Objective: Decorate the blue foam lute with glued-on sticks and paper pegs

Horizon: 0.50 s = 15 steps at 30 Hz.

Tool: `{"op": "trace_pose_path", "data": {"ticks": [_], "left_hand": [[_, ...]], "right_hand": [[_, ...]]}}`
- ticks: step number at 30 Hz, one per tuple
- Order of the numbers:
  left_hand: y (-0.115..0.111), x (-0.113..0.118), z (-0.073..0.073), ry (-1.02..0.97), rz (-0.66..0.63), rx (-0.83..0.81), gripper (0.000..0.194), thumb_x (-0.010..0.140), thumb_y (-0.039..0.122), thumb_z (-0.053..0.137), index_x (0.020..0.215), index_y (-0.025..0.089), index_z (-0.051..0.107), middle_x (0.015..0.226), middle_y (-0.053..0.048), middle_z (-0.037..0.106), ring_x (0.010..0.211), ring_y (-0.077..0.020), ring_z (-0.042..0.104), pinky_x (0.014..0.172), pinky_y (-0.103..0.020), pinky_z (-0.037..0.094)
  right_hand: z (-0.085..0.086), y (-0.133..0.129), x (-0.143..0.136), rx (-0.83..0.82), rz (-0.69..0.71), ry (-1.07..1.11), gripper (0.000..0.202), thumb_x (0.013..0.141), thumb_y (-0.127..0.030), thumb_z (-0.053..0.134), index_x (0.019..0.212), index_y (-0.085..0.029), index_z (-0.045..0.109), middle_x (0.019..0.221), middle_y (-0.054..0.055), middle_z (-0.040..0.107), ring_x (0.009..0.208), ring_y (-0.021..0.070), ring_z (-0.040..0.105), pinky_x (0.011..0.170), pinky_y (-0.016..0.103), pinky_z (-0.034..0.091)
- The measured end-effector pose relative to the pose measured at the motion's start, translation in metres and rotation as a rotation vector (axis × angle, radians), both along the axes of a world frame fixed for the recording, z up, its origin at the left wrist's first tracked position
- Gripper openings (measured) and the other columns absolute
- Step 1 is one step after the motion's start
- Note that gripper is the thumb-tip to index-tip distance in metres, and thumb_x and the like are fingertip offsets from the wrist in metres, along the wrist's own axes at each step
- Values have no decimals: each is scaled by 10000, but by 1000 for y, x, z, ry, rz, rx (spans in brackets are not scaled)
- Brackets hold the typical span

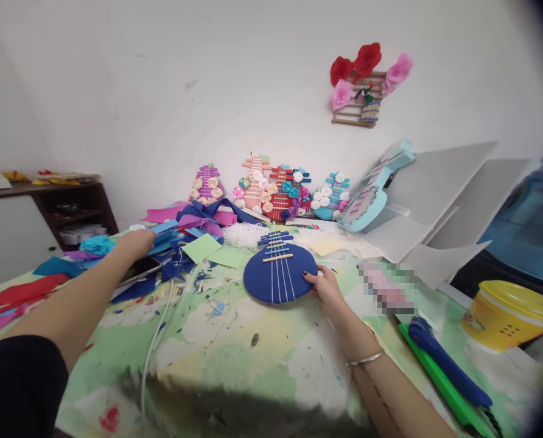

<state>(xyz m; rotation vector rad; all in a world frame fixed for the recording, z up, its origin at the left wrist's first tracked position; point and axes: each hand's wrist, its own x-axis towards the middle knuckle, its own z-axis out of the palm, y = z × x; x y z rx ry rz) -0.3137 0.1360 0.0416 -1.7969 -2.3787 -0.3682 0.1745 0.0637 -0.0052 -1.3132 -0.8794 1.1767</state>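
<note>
My right hand grips the lower right edge of a dark blue miniature pipa, a rounded lute shape with white strings and small sticks across its neck. The thumb lies on its face, and the pipa is tilted up off the cloth. On the left, my left hand reaches into a heap of coloured crepe paper, beside blue strips. Its fingers are mostly hidden, so I cannot see whether they hold anything. A phone lies under that wrist. Light green paper squares and white string lie between the hands.
Several flower-trimmed miniature pipas lean along the wall. A larger light blue pipa rests against white boards. To the right are a yellow tub, a blue-handled tool and a green strip-like object. A white cable crosses the cloth.
</note>
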Motion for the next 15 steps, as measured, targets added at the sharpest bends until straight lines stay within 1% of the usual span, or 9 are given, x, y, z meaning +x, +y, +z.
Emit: {"op": "trace_pose_path", "data": {"ticks": [2,6,9,11,13,15], "left_hand": [[-2,0,4,87,13,-32,59,628,104,603,671,118,565,762,-115,613,869,-291,580,811,-417,424],[-6,2,9,189,23,-42,121,679,163,600,789,113,597,859,-144,631,855,-289,585,772,-392,437],[-10,3,10,199,23,-28,149,692,218,618,804,120,618,898,-153,637,876,-305,580,759,-394,437],[-12,4,11,191,26,-23,180,695,287,631,781,130,629,889,-148,641,875,-308,580,753,-400,437],[-13,7,12,105,20,33,216,690,340,633,726,127,627,835,-141,644,872,-311,577,775,-421,429],[-11,13,14,-75,-4,151,208,667,330,645,675,124,616,777,-127,644,897,-317,567,829,-443,403]], "right_hand": [[1,0,0,-5,-6,-13,437,653,-133,652,1067,-187,527,823,55,675,573,155,620,481,259,510],[0,1,1,-4,6,-3,433,658,-134,649,1068,-186,519,839,61,674,581,156,620,490,268,517],[-1,2,2,3,13,-7,439,660,-141,651,1074,-188,512,831,60,675,584,160,624,496,274,521],[-1,2,2,7,16,-14,441,664,-144,647,1080,-188,508,838,63,675,589,163,627,505,282,526],[-1,2,2,7,14,-22,439,667,-144,642,1083,-185,506,847,66,675,585,162,627,509,285,527],[-1,2,1,6,11,-32,439,668,-144,640,1084,-185,507,849,65,675,577,159,623,504,280,524]]}}
